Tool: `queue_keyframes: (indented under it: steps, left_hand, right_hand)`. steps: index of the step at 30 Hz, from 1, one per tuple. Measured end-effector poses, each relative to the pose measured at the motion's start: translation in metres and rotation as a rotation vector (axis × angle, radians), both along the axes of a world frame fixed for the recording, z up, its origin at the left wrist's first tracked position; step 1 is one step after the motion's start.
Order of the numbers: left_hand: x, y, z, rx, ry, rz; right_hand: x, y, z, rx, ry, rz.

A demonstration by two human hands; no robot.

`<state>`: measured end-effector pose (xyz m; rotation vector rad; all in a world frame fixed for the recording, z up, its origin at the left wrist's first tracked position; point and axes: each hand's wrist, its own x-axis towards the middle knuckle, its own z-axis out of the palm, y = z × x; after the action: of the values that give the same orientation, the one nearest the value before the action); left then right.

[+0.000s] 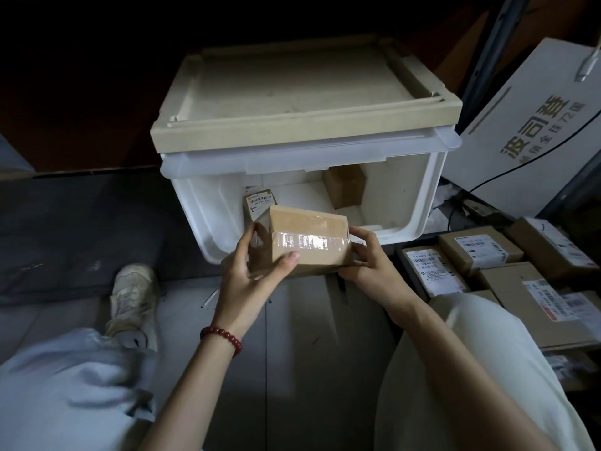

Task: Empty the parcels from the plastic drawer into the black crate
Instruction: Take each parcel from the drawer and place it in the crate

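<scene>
A brown cardboard parcel [307, 242] sealed with clear tape hangs just in front of the white plastic drawer [419, 203]. My left hand [250, 278] grips its left end, thumb across the front face. My right hand [370, 258] holds its right end with curled fingers. Inside the pulled-out drawer stand two more parcels: a labelled one [258, 203] behind the held parcel and a plain brown one [346, 187] at the back right. The black crate [401, 255] sits at the lower right, filled with several labelled parcels [481, 247].
The drawer belongs to a beige-topped cabinet [302, 102]. A large white printed carton [533, 131] leans at the right with a cable over it. My shoe [133, 297] and knees fill the lower frame; the floor is a dark mat and grey tiles.
</scene>
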<state>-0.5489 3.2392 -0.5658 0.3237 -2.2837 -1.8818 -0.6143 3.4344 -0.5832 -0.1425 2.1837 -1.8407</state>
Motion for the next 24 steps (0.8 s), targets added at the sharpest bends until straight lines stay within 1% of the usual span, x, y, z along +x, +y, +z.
queue_keyframes:
  steps: [6, 9, 12, 15, 20, 24]
  left_hand:
    - [0.004, -0.001, -0.006, -0.090, 0.019, 0.078]
    - [0.004, -0.004, -0.006, -0.108, 0.034, 0.069]
    - [0.004, -0.006, -0.006, -0.150, 0.054, 0.033]
    - [0.003, -0.008, -0.009, -0.190, 0.018, -0.004]
    - [0.003, -0.013, -0.016, -0.258, -0.042, -0.045]
    - [0.006, -0.015, -0.019, -0.232, -0.007, -0.021]
  right_hand:
    - [-0.002, -0.002, -0.002, 0.026, -0.026, 0.027]
    - [-0.002, -0.002, -0.005, 0.019, -0.055, 0.024]
    - [-0.001, -0.004, -0.008, -0.032, -0.098, -0.038]
    - [-0.003, -0.002, -0.008, -0.065, -0.121, -0.104]
    - [-0.003, 0.000, -0.008, -0.048, -0.072, -0.219]
    - [-0.005, 0.003, -0.004, -0.049, -0.030, -0.272]
